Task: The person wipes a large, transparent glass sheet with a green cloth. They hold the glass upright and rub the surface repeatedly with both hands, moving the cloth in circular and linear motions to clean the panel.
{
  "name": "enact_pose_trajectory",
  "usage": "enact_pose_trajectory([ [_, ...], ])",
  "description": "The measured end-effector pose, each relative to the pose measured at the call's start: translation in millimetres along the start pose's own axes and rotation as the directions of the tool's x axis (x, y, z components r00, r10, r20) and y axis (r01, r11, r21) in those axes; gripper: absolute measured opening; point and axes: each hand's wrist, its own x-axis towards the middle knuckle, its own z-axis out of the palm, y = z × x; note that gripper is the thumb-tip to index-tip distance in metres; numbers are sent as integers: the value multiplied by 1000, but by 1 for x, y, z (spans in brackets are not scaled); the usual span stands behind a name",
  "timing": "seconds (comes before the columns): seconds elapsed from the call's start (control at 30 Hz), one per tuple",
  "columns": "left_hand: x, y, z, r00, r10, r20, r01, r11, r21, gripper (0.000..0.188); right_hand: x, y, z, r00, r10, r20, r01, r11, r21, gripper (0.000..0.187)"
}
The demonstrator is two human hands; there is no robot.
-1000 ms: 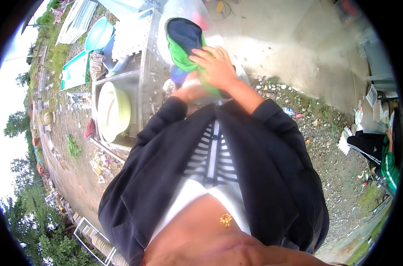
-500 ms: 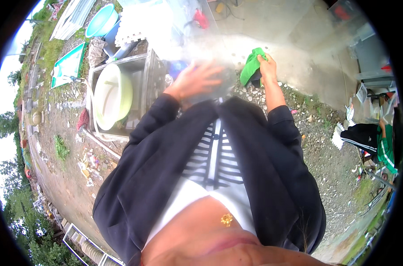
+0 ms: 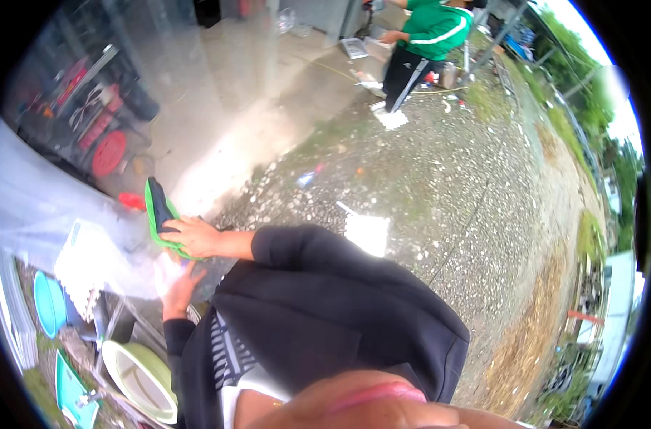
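Note:
My right hand (image 3: 193,237) is closed on a piece of cloth (image 3: 154,214) with a bright green edge and a black inner face, held out at the left of the picture. Just below it, my left hand (image 3: 179,292) reaches up with thumb and fingers apart. Its fingertips are partly lost in blur beside a translucent plastic sheet (image 3: 46,189); whether they touch the sheet I cannot tell. A pale green basin (image 3: 141,379) stands below my left forearm.
White foam pieces (image 3: 89,268), a blue basin (image 3: 50,304) and a turquoise tray (image 3: 75,393) are at lower left. A red round seat (image 3: 109,154) lies farther back. Another person in a green jacket (image 3: 436,32) is beyond the gravel (image 3: 440,179), where a white square (image 3: 368,236) lies.
The view has swung to the right, bringing more gravel and the other person into the middle. My right hand still holds the cloth, now spread more upright, and my hands are closer together.

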Motion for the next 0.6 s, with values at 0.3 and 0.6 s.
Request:
enact_pose_trajectory([
  [0.3, 11, 4, 13, 972, -189, 137, 159, 966, 202, 69, -18, 54, -55, 543, 813, 208, -496, 112, 861, 30],
  [0.6, 42, -32, -9, 981, -186, 57, 181, 980, 83, 77, 22, -55, -35, 974, -189, 126, 150, 952, 267, 44],
])
